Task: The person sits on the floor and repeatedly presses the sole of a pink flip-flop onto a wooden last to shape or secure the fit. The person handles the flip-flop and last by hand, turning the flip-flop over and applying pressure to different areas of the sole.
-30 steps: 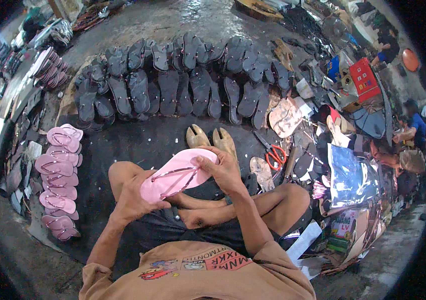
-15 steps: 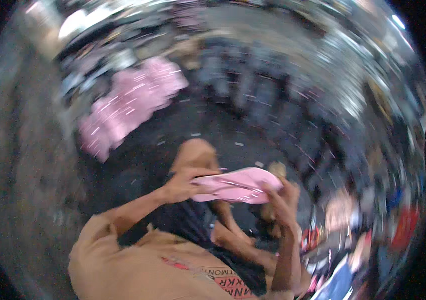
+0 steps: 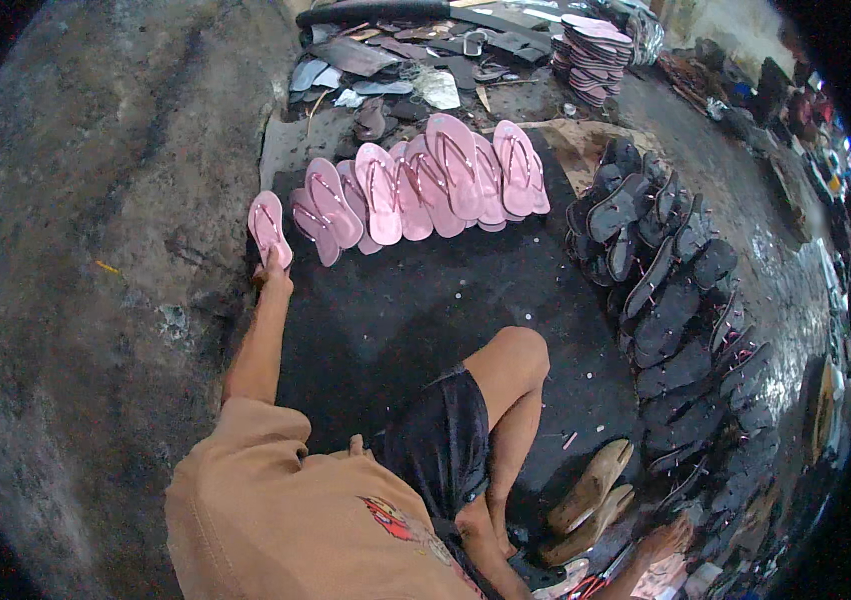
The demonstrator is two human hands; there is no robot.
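Observation:
My left hand (image 3: 275, 275) is closed round the heel end of a pink flip-flop (image 3: 267, 222), at the left end of a row of pink flip-flops (image 3: 426, 195). These lie overlapping along the far side of a black mat (image 3: 416, 300), their straps facing up. At the lower right, my right hand (image 3: 668, 540) is low beside a heap of dark sandals (image 3: 671, 315), sole side up in part. Its fingers are smeared, so whether it holds anything does not show. Two wooden shoe lasts (image 3: 591, 487) lie nearby, between my leg and the heap.
Scraps of dark sheet and paper (image 3: 436, 85) litter the floor at the far side. A stack of pink soles (image 3: 594, 55) stands behind the row. Red-handled tools (image 3: 594, 586) lie at the lower right, close to my bent knee (image 3: 516, 360).
Both hands held a pink flip-flop before me. Now my left hand has reached out to the left end of the row, while my right has let go and moved down to the right.

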